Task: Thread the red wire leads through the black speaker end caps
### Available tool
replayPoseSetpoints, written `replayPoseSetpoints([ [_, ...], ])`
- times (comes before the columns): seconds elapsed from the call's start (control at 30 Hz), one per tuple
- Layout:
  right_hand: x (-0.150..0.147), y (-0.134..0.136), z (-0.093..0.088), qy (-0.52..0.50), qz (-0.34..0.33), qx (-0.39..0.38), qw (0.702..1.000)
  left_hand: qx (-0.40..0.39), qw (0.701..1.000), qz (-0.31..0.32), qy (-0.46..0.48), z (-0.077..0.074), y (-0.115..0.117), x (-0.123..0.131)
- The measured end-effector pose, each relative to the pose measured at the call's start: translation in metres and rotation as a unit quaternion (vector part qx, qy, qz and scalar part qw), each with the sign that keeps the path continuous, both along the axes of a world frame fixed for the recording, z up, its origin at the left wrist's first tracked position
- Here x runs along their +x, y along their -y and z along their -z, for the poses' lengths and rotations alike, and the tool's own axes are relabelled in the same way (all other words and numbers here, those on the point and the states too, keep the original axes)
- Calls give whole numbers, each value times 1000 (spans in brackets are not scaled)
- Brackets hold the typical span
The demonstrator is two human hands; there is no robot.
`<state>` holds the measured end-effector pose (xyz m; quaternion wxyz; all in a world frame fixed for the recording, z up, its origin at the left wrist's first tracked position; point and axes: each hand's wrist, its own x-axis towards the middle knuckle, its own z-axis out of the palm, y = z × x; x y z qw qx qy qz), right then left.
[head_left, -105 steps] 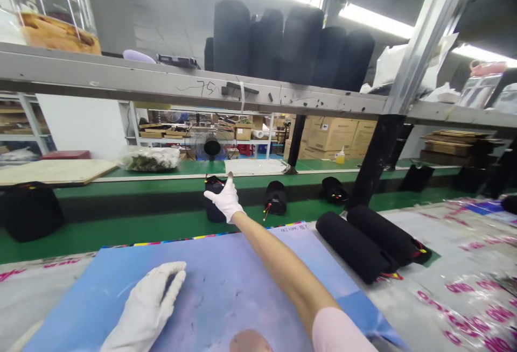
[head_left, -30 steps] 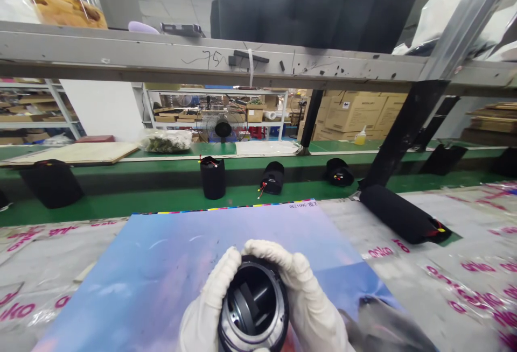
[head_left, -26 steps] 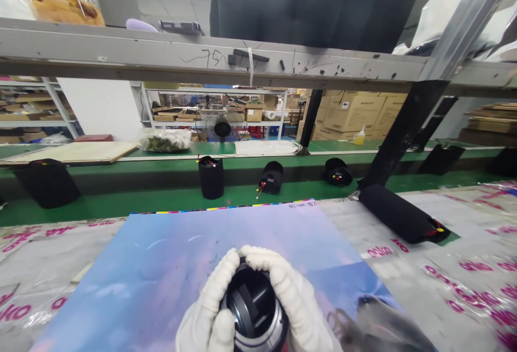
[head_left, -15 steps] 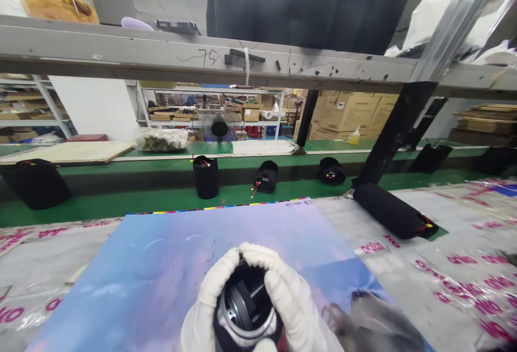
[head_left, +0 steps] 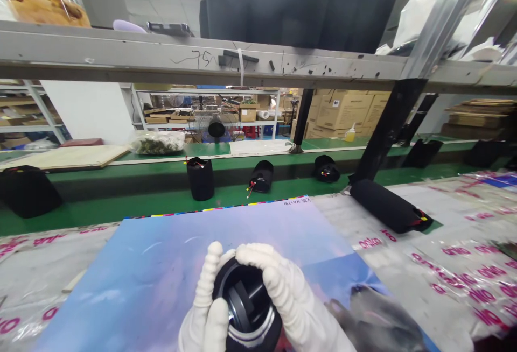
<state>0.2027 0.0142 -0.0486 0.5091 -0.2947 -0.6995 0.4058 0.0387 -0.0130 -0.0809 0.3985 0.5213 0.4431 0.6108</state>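
Observation:
Both my hands wear white gloves and grip one black cylindrical part with a silvery rim, its open end facing me, low in the middle of the view. My left hand wraps its left side, thumb across the front. My right hand curls over its top and right side. They hover over a blue printed sheet lying on the table.
Three small black pouches sit on the green belt beyond the sheet. A long black roll lies at the right. Another black bag stands far left. A grey shelf overhead carries black rolls.
My right hand, which reached out to the belt, came back, and both hands now hold the black part. One of two black rolls at the right is gone. The part has turned slightly.

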Motion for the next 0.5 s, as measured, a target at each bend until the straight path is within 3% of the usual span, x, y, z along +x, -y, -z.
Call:
replayPoseSetpoints([
  [0.17, 2, -5, 4, 19, 19, -23, 999, -33, 997, 38, 55, -1, -3, -3],
  [0.3, 4, -5, -3, 43, -23, 5, 999, -26, 998, 14, 59, 0, -9, -2],
  [0.5, 3, -17, 12, 7, -21, -11, 1000, -81, 995, 23, 55, -16, -15, -7],
])
